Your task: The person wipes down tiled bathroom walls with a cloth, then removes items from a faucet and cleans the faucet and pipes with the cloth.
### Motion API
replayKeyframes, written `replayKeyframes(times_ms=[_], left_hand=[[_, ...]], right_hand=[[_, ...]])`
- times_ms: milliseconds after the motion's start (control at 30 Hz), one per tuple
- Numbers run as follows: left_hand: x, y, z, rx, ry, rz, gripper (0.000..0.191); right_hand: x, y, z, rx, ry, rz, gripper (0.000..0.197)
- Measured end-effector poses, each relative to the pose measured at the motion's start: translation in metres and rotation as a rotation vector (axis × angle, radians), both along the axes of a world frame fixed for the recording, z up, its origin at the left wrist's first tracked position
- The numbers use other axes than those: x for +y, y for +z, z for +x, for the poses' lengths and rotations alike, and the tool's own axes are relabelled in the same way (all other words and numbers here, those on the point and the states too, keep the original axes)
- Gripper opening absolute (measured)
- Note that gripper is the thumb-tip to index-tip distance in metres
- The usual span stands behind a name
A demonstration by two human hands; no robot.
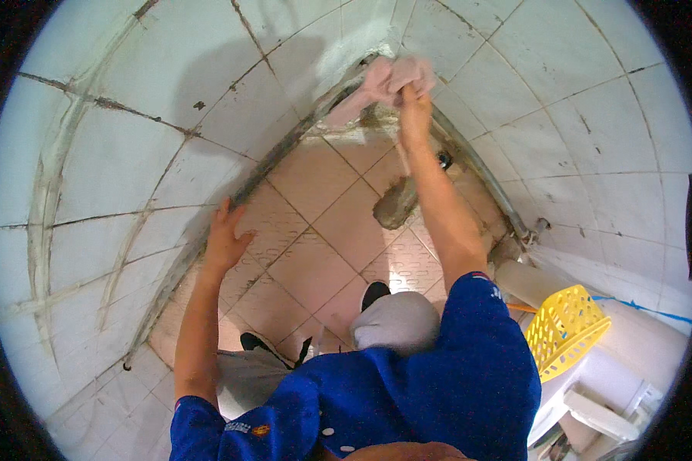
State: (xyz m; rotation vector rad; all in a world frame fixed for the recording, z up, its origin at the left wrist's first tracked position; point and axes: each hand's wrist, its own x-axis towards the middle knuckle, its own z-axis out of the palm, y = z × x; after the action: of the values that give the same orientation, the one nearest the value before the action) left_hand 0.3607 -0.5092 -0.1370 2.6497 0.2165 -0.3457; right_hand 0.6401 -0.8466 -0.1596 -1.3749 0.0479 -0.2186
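In the far corner, where two tiled walls meet, my right hand (414, 109) grips a bunched pink cloth (403, 75). One end of the cloth trails down to the left, near the corner's rough edge. My left hand (228, 237) is at the left wall beside a long grey pipe (288, 140) that follows the wall's base. Its fingers are spread, with the fingertips at or near the pipe; whether they touch it I cannot tell. Below the cloth, the pinkish floor tiles (334, 213) have a rough grey patch (393, 206).
Another pipe (484, 178) follows the right wall. A small dark round fitting (444, 159) lies beside my right forearm. At the lower right are a yellow perforated basket (571, 328), a blue cord (640, 305) and white plastic containers (605, 377). Stained white tiles (115, 161) cover the left wall.
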Motion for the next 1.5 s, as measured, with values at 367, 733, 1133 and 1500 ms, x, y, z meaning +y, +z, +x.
replayKeyframes(times_ms=[367,733,1133,1500], left_hand=[[-0.013,-0.003,-0.004,-0.024,-0.056,0.072,0.061],[0.008,-0.011,-0.014,-0.089,-0.103,0.074,0.054],[0.007,-0.016,-0.008,-0.116,-0.195,0.146,0.052],[0.007,-0.017,-0.006,-0.124,-0.226,0.123,0.054]], right_hand=[[-0.066,-0.029,0.035,-0.324,0.287,-1.604,0.052],[-0.200,0.018,-0.120,0.305,0.057,-1.806,0.047],[-0.283,0.006,-0.216,0.165,-0.562,-0.551,0.048],[-0.374,-0.043,-0.223,0.471,-0.870,-0.761,0.031]])
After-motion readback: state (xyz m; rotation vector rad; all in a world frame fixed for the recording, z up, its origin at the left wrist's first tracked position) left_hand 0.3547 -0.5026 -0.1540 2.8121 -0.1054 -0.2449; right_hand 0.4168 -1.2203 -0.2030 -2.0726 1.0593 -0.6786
